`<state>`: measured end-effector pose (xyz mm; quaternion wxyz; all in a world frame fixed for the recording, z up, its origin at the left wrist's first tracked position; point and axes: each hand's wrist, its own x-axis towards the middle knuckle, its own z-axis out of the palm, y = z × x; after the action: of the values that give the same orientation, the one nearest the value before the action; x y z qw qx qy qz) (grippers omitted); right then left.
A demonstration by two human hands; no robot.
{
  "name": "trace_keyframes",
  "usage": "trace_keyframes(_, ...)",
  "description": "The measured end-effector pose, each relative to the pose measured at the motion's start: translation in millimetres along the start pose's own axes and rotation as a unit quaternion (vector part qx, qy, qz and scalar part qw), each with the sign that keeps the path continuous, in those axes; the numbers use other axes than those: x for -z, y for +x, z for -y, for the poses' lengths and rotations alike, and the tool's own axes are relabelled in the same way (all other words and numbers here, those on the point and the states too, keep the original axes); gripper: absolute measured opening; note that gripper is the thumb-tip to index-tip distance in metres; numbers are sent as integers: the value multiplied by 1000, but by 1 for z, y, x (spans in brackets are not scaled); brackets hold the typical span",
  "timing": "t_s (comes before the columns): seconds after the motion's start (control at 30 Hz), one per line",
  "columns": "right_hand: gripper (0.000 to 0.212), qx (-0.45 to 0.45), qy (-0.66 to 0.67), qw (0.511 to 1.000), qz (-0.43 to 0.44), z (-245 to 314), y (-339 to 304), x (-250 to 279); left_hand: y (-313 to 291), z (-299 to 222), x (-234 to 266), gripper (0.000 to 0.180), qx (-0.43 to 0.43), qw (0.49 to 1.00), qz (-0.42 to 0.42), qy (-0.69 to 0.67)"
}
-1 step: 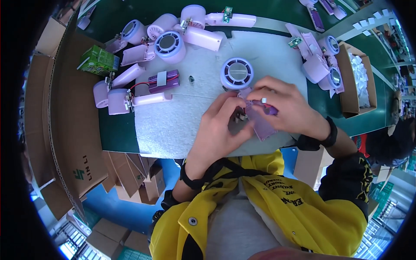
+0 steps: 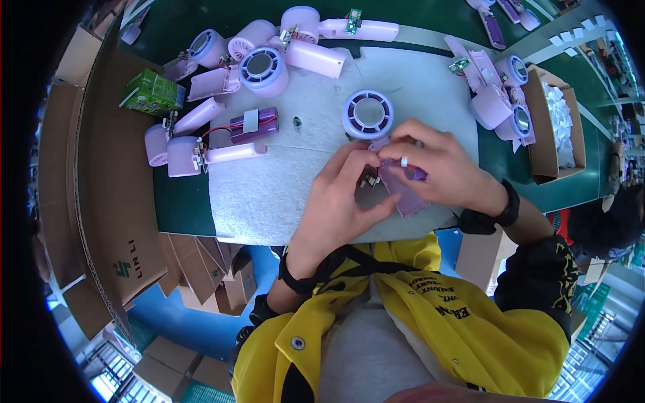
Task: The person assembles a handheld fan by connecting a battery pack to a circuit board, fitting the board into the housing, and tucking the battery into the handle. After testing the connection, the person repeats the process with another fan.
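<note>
Item: one lilac plastic handheld fan with round, slotted head, at the near side of a pale rectangular mat, between the hands. Left hand: fingers bent at the fan's neck. Right hand: fingers curled there too, beside a purple rounded part; cannot tell what either pinches.

Containers: open brown cardboard box, right, holding crumpled-looking white pieces; green printed carton, left, contents hidden.
</note>
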<state>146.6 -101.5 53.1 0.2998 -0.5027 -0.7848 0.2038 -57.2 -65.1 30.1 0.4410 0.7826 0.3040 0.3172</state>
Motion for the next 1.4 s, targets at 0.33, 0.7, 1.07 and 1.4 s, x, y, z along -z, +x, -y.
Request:
trace_keyframes(0.33, 31, 39, 11, 996, -80, -16, -9, -19, 15, 4, 5, 41, 68, 995, 57, -45)
trace_keyframes(0.7, 33, -1, -27, 994, -105, -9, -12, -22, 7, 7, 9, 36, 54, 996, 51, -42)
trace_keyframes(1.07, 33, 9, 10, 995, -100, -9, -10, -21, 9, 7, 11, 34, -17, 999, 31, -13)
trace_keyframes(1.4, 24, 2, -20, 997, -75, -7, -8, -18, 7, 5, 8, 37, -31, 999, -4, 15)
